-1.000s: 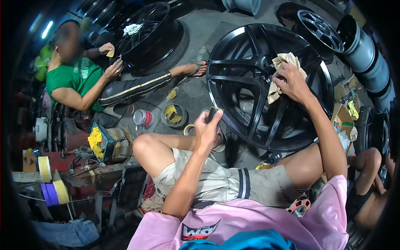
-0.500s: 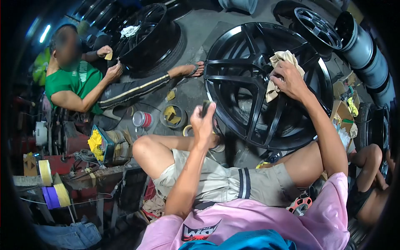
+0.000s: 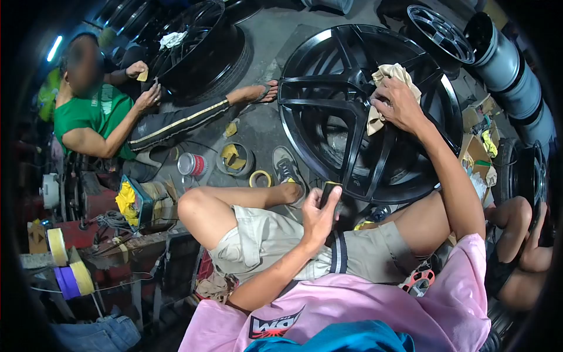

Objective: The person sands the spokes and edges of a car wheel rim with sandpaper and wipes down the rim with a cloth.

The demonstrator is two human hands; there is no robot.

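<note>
A large black multi-spoke wheel rim (image 3: 352,111) lies in front of me on the floor. My right hand (image 3: 399,105) presses a crumpled beige cloth (image 3: 394,73) against the right part of its spokes, fingers curled on the fabric. Close to the rim's lower edge, above my lap, my left hand (image 3: 319,217) is closed around a small dark block with a yellowish edge (image 3: 330,193).
At the left a person in green (image 3: 99,117) holds a small yellow piece beside another wheel (image 3: 202,58). A paint can (image 3: 192,165), a round tub (image 3: 234,159) and a tape roll (image 3: 260,179) stand nearby. Silver rims (image 3: 498,58) are stacked right; another person's leg (image 3: 510,223) shows there.
My left hand has moved right and down with the dark block, to the rim's lower edge. My right hand stays on the cloth. The whole view has shifted slightly.
</note>
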